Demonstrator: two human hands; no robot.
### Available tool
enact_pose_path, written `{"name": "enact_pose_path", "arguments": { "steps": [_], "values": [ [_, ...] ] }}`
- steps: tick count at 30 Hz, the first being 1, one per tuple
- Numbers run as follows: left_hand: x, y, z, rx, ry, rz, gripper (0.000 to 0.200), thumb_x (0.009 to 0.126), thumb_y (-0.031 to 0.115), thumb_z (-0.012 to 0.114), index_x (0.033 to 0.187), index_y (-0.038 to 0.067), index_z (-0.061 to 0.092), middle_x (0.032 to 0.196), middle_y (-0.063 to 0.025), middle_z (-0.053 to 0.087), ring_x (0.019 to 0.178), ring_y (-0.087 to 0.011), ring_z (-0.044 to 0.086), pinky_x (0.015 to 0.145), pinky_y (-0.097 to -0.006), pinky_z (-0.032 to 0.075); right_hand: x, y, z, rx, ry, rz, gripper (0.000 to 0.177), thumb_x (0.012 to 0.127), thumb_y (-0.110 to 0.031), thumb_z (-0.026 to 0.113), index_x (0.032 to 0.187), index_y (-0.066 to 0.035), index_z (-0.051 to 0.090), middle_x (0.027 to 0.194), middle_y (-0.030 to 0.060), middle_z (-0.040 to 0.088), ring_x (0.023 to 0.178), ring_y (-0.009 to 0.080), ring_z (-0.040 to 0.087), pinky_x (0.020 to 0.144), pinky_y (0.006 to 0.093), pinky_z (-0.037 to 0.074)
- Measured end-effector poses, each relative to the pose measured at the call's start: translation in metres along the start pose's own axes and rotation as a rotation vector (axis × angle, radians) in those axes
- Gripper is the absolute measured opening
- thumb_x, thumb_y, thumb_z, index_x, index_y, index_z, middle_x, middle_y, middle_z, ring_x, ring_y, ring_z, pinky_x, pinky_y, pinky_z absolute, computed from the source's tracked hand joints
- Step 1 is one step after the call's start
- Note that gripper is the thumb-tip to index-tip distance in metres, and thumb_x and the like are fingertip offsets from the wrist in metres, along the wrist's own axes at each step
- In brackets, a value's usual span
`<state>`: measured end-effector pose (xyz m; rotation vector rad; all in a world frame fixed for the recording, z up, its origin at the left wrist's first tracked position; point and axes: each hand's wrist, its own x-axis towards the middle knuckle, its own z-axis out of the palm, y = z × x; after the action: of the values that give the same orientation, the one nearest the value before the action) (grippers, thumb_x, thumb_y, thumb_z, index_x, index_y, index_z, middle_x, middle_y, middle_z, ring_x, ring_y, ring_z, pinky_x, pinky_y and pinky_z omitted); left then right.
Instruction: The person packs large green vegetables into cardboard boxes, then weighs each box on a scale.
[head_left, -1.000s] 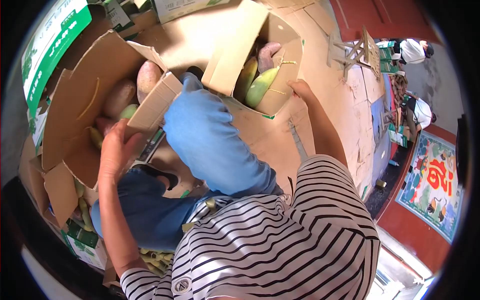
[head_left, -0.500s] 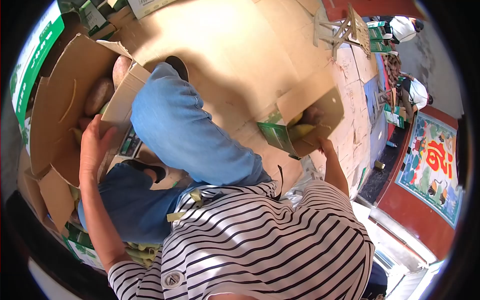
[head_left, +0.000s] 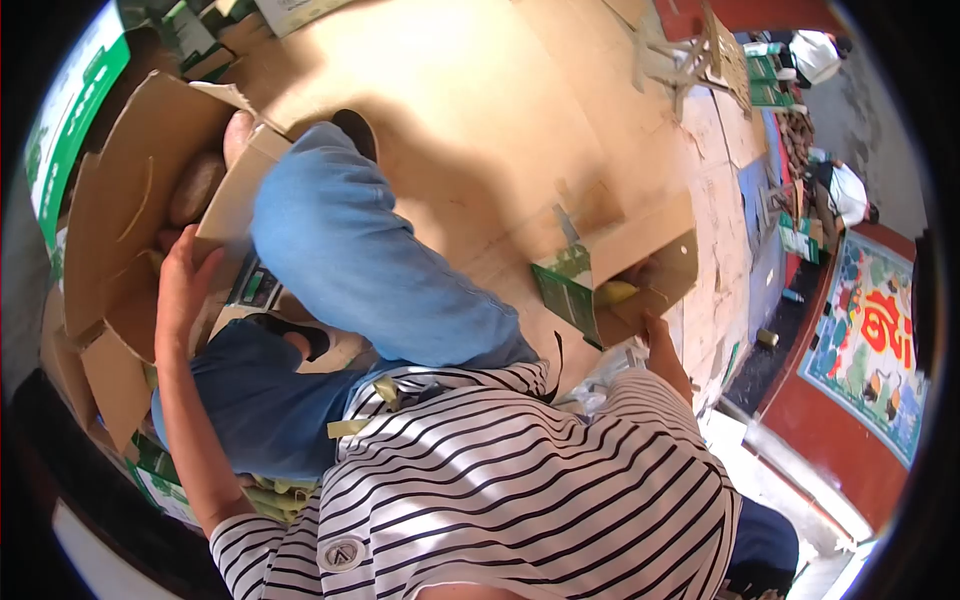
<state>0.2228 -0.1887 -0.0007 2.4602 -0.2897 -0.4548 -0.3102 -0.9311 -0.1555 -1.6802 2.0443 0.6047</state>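
At the left stands an open cardboard box (head_left: 130, 200) with large reddish-brown tubers (head_left: 198, 188), which look like sweet potatoes, inside. My left hand (head_left: 182, 290) grips the near edge of this box, thumb apart from the fingers. On the right, a smaller open cardboard box (head_left: 650, 250) with a green printed side is tilted, and my right hand (head_left: 660, 345) holds its near edge. A yellow-green piece (head_left: 614, 292) and something brown show inside it; the rest is hidden by its walls. The right fingers are partly hidden.
A device with a dark display (head_left: 258, 288) sits between the left box and my leg. Flattened cardboard (head_left: 480, 90) covers the floor. A wooden stool (head_left: 710, 60) stands at the far right. Two people in white tops work beyond, near green boxes (head_left: 770, 80).
The right box has moved a little to the right and down in view, along with my right hand. My left hand stays at the left box's edge.
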Motion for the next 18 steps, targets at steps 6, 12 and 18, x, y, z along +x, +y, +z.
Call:
{"name": "enact_pose_path", "arguments": {
  "steps": [6, 12, 18],
  "values": [
    [-0.003, 0.017, -0.01, 0.101, -0.028, -0.038, 0.035, 0.078, 0.018, 0.071, 0.104, 0.0, 0.056, 0.1, -0.023, 0.063, 0.098, -0.0387, 0.059, 0.083, -0.0437, 0.047, 0.023, -0.01, -0.015, 0.422, -0.092, -0.087, 0.051, 0.085, -0.04, 0.057, 0.114, 0.002, 0.059, 0.101, 0.0161, 0.064, 0.087, 0.0305, 0.062, 0.071, 0.0396, 0.05],
    [-0.006, 0.002, -0.005, 0.187, 0.013, 0.065, 0.037, 0.078, 0.023, 0.071, 0.098, 0.002, 0.049, 0.096, -0.0211, 0.062, 0.096, -0.0389, 0.06, 0.081, -0.0458, 0.047, -0.04, -0.172, -0.064, -0.076, 0.692, -0.381, 0.052, 0.087, -0.033, 0.056, 0.121, 0.006, 0.056, 0.118, 0.0231, 0.061, 0.108, 0.0362, 0.059, 0.092, 0.0412, 0.047],
    [-0.014, -0.003, -0.005, 0.29, 0.026, 0.005, 0.052, 0.074, 0.03, 0.075, 0.108, 0.003, 0.046, 0.1, -0.0189, 0.06, 0.097, -0.0365, 0.059, 0.082, -0.0441, 0.048, -0.242, -0.432, -0.043, 0.229, 0.483, -1.583, 0.029, 0.094, -0.012, 0.05, 0.117, 0.003, 0.059, 0.118, 0.0151, 0.062, 0.111, 0.0256, 0.057, 0.099, 0.0336, 0.041]
  ]
}}
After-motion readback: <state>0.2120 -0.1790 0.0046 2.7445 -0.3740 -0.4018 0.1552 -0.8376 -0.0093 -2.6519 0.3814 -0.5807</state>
